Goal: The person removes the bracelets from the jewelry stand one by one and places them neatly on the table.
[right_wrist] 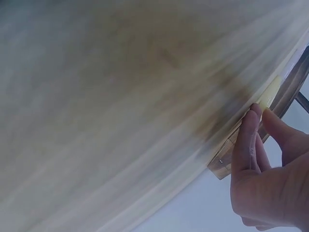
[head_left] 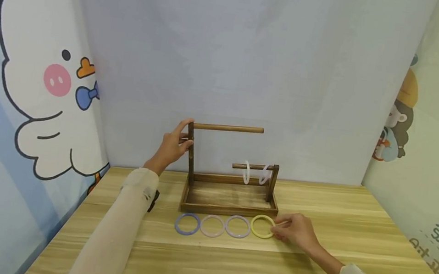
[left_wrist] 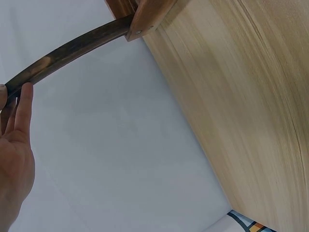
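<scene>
My left hand (head_left: 172, 147) grips the tall left post (head_left: 190, 165) of a dark wooden rack near its top, where a long bar (head_left: 229, 128) juts to the right. In the left wrist view, fingertips and thumb of the left hand (left_wrist: 15, 159) lie on opposite sides of that post. In front of the rack's right corner, my right hand (head_left: 299, 232) pinches the right edge of a yellow ring (head_left: 263, 216), low at the tabletop. The right wrist view shows the yellow ring (right_wrist: 270, 93) between thumb and fingertips.
Left of the yellow ring lie a lavender ring (head_left: 237, 237), a pale pink ring (head_left: 211, 236) and a blue ring (head_left: 186, 234) in a row. Two whitish rings, one a white ring (head_left: 246, 177), hang on the rack's lower bar (head_left: 239, 166). A pale curtain (head_left: 229, 64) hangs behind the wooden table (head_left: 202, 269).
</scene>
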The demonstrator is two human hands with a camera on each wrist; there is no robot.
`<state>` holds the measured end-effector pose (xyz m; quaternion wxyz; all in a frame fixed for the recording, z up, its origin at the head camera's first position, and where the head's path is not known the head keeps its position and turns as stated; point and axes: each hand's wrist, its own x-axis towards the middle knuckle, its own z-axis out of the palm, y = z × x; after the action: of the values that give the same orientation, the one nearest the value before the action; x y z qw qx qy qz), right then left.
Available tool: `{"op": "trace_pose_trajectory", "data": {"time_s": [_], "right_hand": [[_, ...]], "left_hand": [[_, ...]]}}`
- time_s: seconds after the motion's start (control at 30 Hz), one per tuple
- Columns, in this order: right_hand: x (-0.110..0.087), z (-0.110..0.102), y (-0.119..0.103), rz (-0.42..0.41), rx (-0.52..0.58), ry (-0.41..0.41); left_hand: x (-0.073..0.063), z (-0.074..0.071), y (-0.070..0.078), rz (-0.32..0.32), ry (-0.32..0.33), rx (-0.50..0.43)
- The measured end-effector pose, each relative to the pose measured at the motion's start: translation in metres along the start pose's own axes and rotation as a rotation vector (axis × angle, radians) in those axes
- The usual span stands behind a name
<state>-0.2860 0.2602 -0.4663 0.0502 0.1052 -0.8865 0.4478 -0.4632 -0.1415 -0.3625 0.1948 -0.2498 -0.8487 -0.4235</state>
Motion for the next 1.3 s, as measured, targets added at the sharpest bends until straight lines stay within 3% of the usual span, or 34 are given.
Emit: {"op": "trace_pose_trajectory", "data": {"time_s": [0.23, 0.37, 0.57, 0.93, 1.3], "right_hand": [[0.002, 0.0, -0.002, -0.01, -0.053, 0.013], [0.007, -0.003, -0.003, -0.057, -0.142, 0.012], [0.024, -0.005, -0.011, -0.156, -0.256, 0.096], [0.067, 0.017, -0.049, -0.3, -0.13, 0.235], [0.092, 0.038, -0.06, -0.26, -0.058, 0.278]], "left_hand": [[0.001, -0.001, 0.001, 0.005, -0.006, 0.003], [0.002, -0.002, 0.001, 0.003, -0.006, 0.01], [0.002, -0.004, 0.002, 0.013, -0.012, 0.022], [0.001, -0.007, -0.001, 0.009, -0.003, 0.0], [-0.002, -0.004, -0.002, 0.01, -0.007, -0.04]]}}
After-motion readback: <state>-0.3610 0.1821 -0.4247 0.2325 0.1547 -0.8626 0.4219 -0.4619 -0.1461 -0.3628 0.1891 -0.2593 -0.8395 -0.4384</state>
